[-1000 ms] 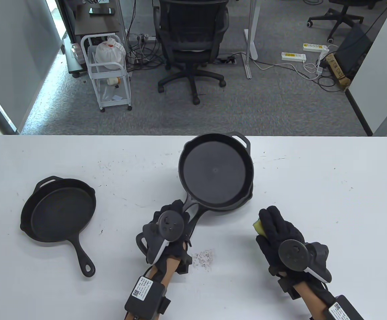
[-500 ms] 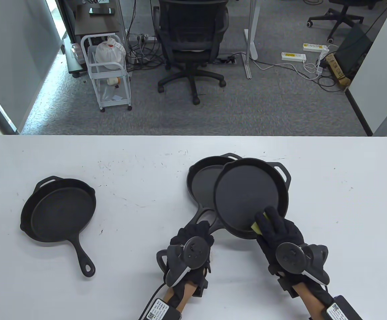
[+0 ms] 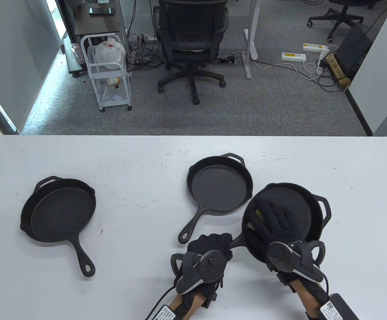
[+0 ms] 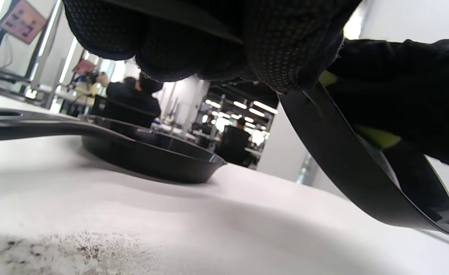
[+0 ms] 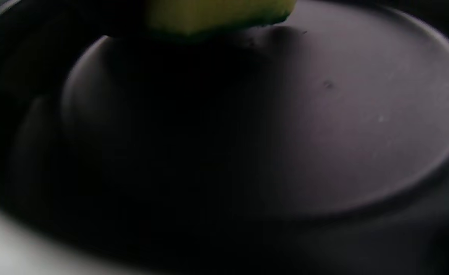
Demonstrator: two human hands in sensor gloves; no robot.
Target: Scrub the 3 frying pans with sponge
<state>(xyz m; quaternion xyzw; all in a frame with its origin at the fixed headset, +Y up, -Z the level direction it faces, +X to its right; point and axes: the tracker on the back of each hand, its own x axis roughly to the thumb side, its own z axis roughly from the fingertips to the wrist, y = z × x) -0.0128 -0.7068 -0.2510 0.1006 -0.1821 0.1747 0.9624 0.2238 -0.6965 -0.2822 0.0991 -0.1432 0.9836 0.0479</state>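
Three black frying pans and one yellow sponge (image 3: 257, 213) were on or over the white table (image 3: 140, 153). The left pan (image 3: 60, 208) lay flat near the table's left side, well apart from the others, its handle pointing toward the near edge. The middle pan (image 3: 218, 185) lay flat near the centre, its handle angled toward the near left. The right pan (image 3: 310, 208) was held by the left hand (image 3: 210, 248), whose fingers were curled round its handle at the near side. The right hand (image 3: 273, 223) lay inside that pan with fingers fairly straight, pressing the sponge against the pan's floor. The table view alone showed all three pans at once. Only the left wrist view showed that the right pan (image 4: 362, 168) was tilted, its rim lifted off the table, while the middle pan (image 4: 152, 156) sat flat beside it, with crumbs on the table in the near foreground. The right wrist view, dark and blurred, showed the sponge (image 5: 217, 15) touching the pan floor (image 5: 343, 114). Bare table lay between the left and middle pans, and along the far edge and right side.
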